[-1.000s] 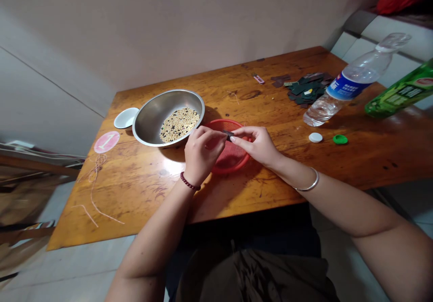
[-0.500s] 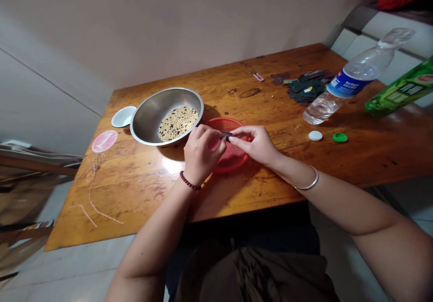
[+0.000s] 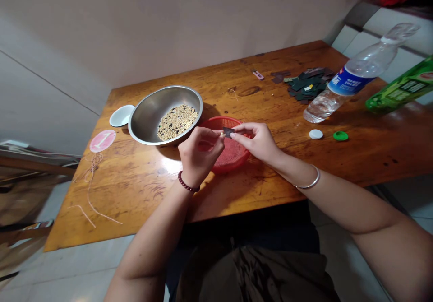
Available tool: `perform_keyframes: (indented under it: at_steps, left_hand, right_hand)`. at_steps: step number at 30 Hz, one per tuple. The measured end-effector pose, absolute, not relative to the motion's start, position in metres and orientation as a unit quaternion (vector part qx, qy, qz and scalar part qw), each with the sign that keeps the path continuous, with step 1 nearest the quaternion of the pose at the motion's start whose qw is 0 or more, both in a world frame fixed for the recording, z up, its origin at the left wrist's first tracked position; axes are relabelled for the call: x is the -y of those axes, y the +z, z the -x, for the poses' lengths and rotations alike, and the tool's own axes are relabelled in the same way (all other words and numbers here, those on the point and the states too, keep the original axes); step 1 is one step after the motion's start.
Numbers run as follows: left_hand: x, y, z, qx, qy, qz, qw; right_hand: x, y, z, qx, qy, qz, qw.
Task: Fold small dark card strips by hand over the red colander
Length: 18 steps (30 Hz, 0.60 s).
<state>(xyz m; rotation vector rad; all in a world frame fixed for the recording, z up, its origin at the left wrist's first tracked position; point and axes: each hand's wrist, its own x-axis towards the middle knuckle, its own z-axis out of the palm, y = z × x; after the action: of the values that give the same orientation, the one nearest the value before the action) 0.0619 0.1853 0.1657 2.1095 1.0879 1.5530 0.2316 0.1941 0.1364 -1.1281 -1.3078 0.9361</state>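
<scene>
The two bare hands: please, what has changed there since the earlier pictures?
The small dark flat piece has turned, showing a broader face, pinched by the right hand. The left hand has drawn slightly left; what looks like a small pale bead now shows at its fingertips. The round silver metal bowl and round red plastic basket stayed in place.

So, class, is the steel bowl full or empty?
Partly filled: small round pieces lie low in the steel bowl, much wall bare.

Counter [image 3: 135,207], bearing: basin [image 3: 142,112] with beads [image 3: 177,122] inside, small bowl [image 3: 120,117] to its left, numbered disc [image 3: 102,141] before that bowl, thread [image 3: 96,159] before the disc, mesh basket [image 3: 233,160] right of the basin, and, farther right, two bottle caps [image 3: 315,134] before a water bottle [image 3: 350,81].
</scene>
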Motion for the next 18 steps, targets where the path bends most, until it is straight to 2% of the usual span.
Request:
perform_keyframes:
  at_steps: [8,18]
  left_hand:
    - [-0.1836,0.1619,-0.0628,-0.338,0.596,-0.717,0.128]
    - [-0.1869,0.1569,-0.0610,-0.339,0.597,-0.719,0.110]
  right_hand:
    - [-0.1932,0.1395,-0.2318,0.557,0.385,0.481,0.557]
    - [-0.1928,0.1392,-0.2322,0.555,0.394,0.477,0.555]
